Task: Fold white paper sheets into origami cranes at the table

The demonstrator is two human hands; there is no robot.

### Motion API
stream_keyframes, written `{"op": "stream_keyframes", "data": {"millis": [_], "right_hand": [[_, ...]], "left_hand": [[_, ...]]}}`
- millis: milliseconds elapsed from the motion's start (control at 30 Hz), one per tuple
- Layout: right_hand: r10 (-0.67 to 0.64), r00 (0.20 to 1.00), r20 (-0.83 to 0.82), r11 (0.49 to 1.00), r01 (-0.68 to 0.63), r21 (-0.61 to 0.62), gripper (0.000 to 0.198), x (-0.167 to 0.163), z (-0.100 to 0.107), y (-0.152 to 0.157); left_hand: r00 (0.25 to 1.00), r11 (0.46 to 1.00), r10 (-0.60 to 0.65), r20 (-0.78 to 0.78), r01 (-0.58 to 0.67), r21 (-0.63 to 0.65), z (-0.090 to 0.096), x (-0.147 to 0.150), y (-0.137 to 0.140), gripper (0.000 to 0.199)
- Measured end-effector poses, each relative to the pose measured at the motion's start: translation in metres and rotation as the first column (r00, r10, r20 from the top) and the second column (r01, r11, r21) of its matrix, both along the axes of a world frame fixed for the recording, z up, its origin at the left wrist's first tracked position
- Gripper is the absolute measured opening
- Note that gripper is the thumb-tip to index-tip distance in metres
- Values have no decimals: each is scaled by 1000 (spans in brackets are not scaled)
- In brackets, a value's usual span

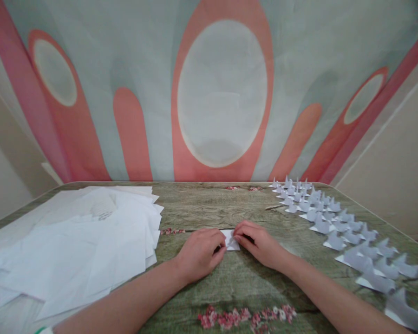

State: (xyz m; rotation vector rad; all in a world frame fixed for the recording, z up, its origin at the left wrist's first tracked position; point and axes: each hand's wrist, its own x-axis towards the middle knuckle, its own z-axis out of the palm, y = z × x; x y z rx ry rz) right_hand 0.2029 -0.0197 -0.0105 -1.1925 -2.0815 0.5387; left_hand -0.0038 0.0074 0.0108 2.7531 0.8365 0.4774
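Across the left of the frame, white sheets (66, 260) overlap on the surface (202, 204), probably heaped within easy reach. At centre lies a small white paper (232, 244), likely steadied from both sides: the left hand (202, 253), curled nearly closed, pinches its left edge; the right hand (263, 245), thumb near fingers, its right. Folded paper figures (360, 257) stand rightward in slanting rows, perhaps to avoid crushing.

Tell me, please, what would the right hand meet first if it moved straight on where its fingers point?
Probably the small white paper, which the right hand seems to touch; beyond it lies the left hand, though depth is unclear.
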Motion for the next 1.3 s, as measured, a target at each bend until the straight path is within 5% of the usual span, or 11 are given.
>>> {"op": "stream_keyframes", "data": {"millis": [433, 667, 933, 1300], "right_hand": [[102, 994, 25, 995, -102, -15, 9, 5, 4, -3], [38, 998, -52, 991, -45, -125, 7, 3, 5, 2], [-12, 998, 59, 983, 22, -183, 8, -1, 8, 10], [-83, 984, 156, 984, 106, -143, 11, -7, 7, 9]], "left_hand": [[994, 993, 106, 19, -105, -47, -1, 1, -6, 11], [995, 993, 88, 47, -84, -85, -1, 0, -4, 11], [996, 988, 80, 38, -74, -138, 3, -1, -3, 10], [972, 999, -9, -236, 21, 50, 4, -4, -20, 34]]}}
